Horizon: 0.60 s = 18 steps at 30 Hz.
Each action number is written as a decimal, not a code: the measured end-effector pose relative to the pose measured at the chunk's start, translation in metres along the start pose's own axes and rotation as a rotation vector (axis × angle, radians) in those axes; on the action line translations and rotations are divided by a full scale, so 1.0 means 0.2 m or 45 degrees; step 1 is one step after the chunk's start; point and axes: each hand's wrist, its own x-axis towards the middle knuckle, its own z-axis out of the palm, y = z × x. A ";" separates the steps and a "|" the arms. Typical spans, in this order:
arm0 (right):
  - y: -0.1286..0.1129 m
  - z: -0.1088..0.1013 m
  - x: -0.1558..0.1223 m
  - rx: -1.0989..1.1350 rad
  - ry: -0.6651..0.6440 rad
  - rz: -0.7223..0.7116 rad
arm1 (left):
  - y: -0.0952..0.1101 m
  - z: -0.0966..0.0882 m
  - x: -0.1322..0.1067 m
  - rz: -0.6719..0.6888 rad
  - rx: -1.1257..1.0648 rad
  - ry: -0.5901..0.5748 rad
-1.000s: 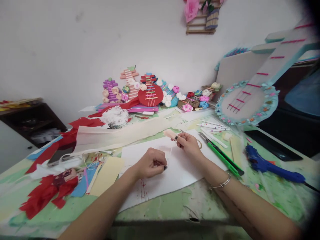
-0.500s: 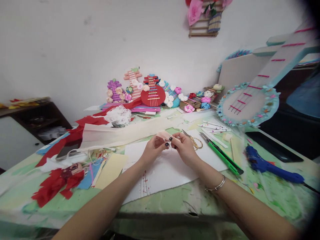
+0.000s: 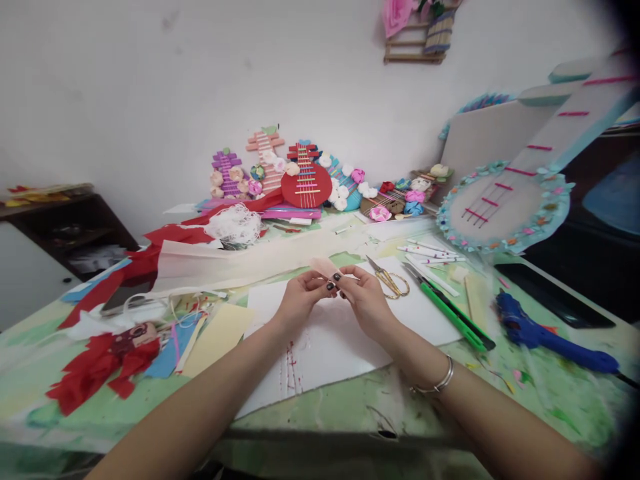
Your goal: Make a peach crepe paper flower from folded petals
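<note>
Both hands meet over a white board, fingertips close together. Between them is a small pale pink piece of crepe paper, its upper part standing above the fingers. My left hand pinches its lower left side, and my right hand pinches it from the right with thumb and fingers closed. The gathered lower end is mostly hidden by the fingertips. Gold-handled scissors lie just beyond my right hand. A green utility knife rests to the right, across the board's edge.
A blue glue gun and a black phone-like slab lie at right. A large lute-shaped model leans behind them. Small decorated lutes line the wall. Long cream paper and red crepe paper are at left.
The view has shifted slightly, so the table items sit a little differently in the frame. My hands stay together, still pinching the pink paper, with only small finger movement.
</note>
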 end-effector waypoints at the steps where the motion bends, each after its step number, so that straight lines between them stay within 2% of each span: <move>1: 0.00 0.00 0.00 0.034 -0.001 0.025 | 0.00 0.00 0.00 0.007 0.023 0.007; 5: -0.01 -0.01 0.00 0.165 0.029 0.101 | 0.01 0.01 -0.01 0.077 0.097 0.086; 11: 0.01 -0.01 0.01 0.160 0.092 0.150 | 0.04 0.03 -0.02 0.135 0.297 0.338; 18: 0.05 -0.07 0.01 -0.092 0.077 0.125 | 0.05 0.02 -0.02 0.112 0.386 0.342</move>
